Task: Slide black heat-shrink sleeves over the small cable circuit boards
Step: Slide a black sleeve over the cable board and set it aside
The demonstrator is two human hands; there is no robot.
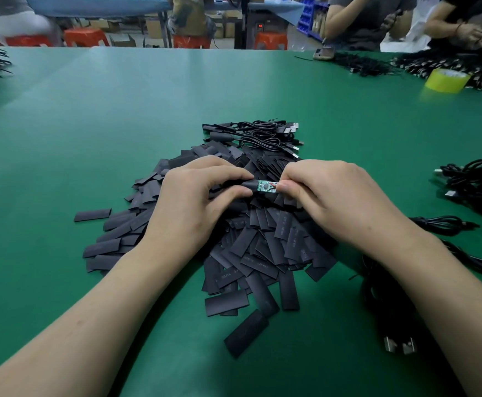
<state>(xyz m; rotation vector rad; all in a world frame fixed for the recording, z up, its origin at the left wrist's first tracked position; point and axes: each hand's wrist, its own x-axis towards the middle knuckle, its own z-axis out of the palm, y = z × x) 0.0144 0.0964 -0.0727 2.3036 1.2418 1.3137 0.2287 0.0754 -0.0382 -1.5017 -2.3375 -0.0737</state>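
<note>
Head view. Blue bins (308, 15) stand beyond the tabletop (90, 124) at 1 o'clock; their contents are too small to tell. On the green tabletop, one stray sleeve (92, 215) lies apart at 9 o'clock of a central heap of flat black heat-shrink sleeves (262, 253). Left grip (202, 196): thumb and forefinger curled, pinching a single sleeve (241, 185) just above the heap. Circuit board (267, 186): small, green, exposed between the two hands, its left end at the sleeve's mouth; whether it has entered cannot be told. Right grip (334, 196): fingertips clenched on the board's right end, where red wire shows. Bundled black cables (262, 136) lie at the heap's 12 o'clock, a yellow tape roll (446, 80) at 2 o'clock, and further cables (477, 181) at 3 o'clock.
</note>
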